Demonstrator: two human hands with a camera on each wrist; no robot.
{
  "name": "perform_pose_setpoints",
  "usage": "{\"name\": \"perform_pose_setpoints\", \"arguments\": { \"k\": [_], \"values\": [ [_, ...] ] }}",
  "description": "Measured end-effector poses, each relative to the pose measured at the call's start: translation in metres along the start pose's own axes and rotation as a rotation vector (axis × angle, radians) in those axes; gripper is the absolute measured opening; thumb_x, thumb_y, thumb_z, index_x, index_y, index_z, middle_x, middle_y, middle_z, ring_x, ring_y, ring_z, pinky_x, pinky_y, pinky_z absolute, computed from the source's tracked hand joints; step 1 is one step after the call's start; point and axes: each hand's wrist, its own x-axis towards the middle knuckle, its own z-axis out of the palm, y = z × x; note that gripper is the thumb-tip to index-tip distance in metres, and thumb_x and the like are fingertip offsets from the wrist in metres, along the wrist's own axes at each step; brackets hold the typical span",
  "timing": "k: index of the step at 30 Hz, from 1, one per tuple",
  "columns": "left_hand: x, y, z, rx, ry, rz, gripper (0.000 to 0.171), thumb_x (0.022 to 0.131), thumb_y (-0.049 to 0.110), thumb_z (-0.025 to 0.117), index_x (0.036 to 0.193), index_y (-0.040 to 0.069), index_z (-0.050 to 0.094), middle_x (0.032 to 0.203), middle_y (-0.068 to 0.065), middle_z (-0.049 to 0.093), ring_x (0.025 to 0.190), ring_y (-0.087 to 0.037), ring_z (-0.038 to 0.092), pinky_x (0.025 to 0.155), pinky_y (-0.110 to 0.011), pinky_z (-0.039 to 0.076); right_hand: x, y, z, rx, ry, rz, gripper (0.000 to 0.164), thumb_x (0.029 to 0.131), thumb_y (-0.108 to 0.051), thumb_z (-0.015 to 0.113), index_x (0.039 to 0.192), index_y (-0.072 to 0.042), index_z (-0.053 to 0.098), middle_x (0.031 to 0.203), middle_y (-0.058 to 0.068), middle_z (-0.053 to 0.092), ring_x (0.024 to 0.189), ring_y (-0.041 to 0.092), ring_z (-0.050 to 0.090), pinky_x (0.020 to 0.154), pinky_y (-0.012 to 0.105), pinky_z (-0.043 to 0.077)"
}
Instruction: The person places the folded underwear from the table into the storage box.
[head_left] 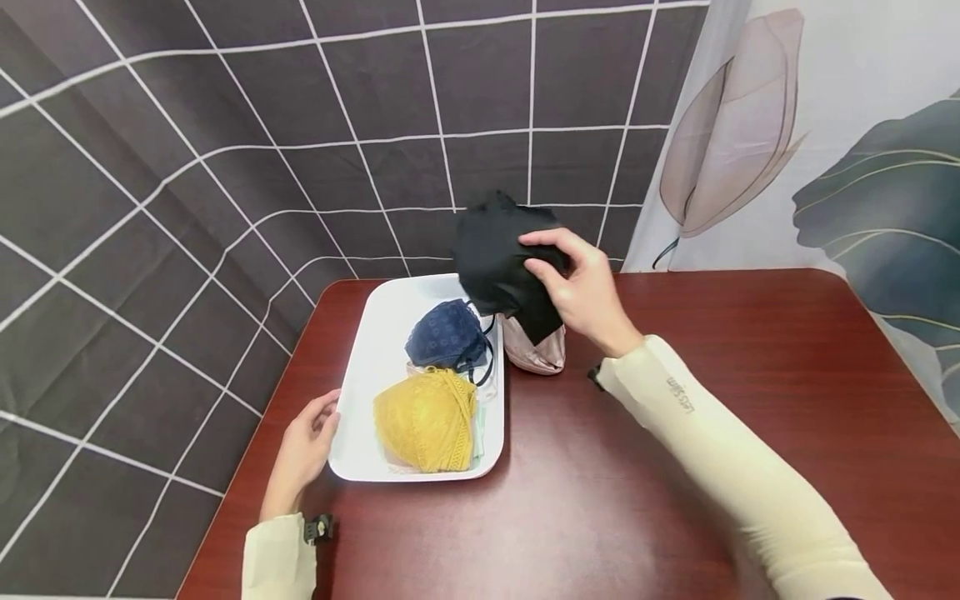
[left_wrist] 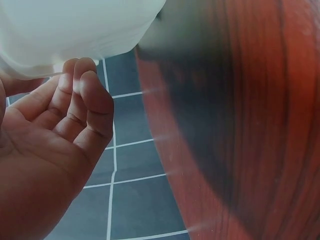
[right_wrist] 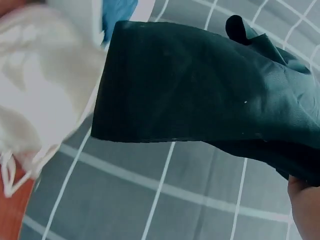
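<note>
High over the right edge of the white tray [head_left: 360, 392], my right hand [head_left: 581, 287] pinches a black garment [head_left: 498, 258] between thumb and fingers. The garment hangs folded, and its broad smooth panel [right_wrist: 165, 85] fills much of the right wrist view. My left hand [head_left: 303, 450] holds the tray's left rim, its fingertips [left_wrist: 92, 85] curled against the underside. Inside the tray lie a navy blue bra [head_left: 447, 335] with dark straps and, nearer to me, a yellow bra [head_left: 423, 421]. Pale pieces show partly beneath them.
A pale pink satiny drawstring pouch [head_left: 536, 348] lies against the tray's right side, partly behind the black garment. All of this stands on a red-brown wooden table [head_left: 562, 500]. A dark curtain with white grid lines [head_left: 480, 92] hangs behind and to the left.
</note>
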Motion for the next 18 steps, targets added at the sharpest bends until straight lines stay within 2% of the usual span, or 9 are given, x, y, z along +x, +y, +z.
{"name": "perform_pose_setpoints", "arguments": {
  "k": [5,8,14,18],
  "values": [
    [0.001,0.001,-0.001,0.004,-0.005,-0.011,0.037,0.094,0.0,0.052,0.131,-0.002,0.051,0.104,-0.015,0.059,0.09,-0.022,0.053,0.075,-0.018,0.044,0.009,-0.002,0.035,0.042,-0.061,-0.029,0.022,0.081,0.012,0.065,0.103,0.008,0.066,0.103,0.017,0.065,0.099,0.023,0.058,0.087,0.037,0.045],
    [0.001,0.001,-0.001,0.005,-0.003,-0.018,0.037,0.094,0.0,0.051,0.131,-0.002,0.051,0.104,-0.015,0.059,0.09,-0.023,0.053,0.075,-0.017,0.043,0.01,0.006,0.054,0.07,-0.085,-0.02,0.022,0.082,0.011,0.065,0.103,0.005,0.066,0.103,0.014,0.065,0.101,0.021,0.057,0.088,0.041,0.044],
    [0.002,0.002,0.001,-0.017,0.004,-0.02,0.036,0.094,-0.001,0.053,0.13,-0.002,0.053,0.102,-0.016,0.06,0.089,-0.024,0.054,0.075,-0.019,0.044,0.004,0.045,0.09,0.041,-0.117,0.048,0.023,0.084,0.001,0.069,0.105,-0.008,0.069,0.106,-0.001,0.066,0.104,0.01,0.056,0.089,0.029,0.043],
    [0.002,0.003,0.0,-0.006,0.002,-0.032,0.036,0.094,0.0,0.053,0.13,-0.001,0.053,0.104,-0.016,0.06,0.09,-0.024,0.054,0.075,-0.021,0.046,-0.007,0.067,0.108,-0.021,-0.175,0.094,0.023,0.084,-0.001,0.069,0.105,-0.011,0.069,0.107,-0.002,0.066,0.105,0.01,0.056,0.09,0.027,0.042]
  ]
}}
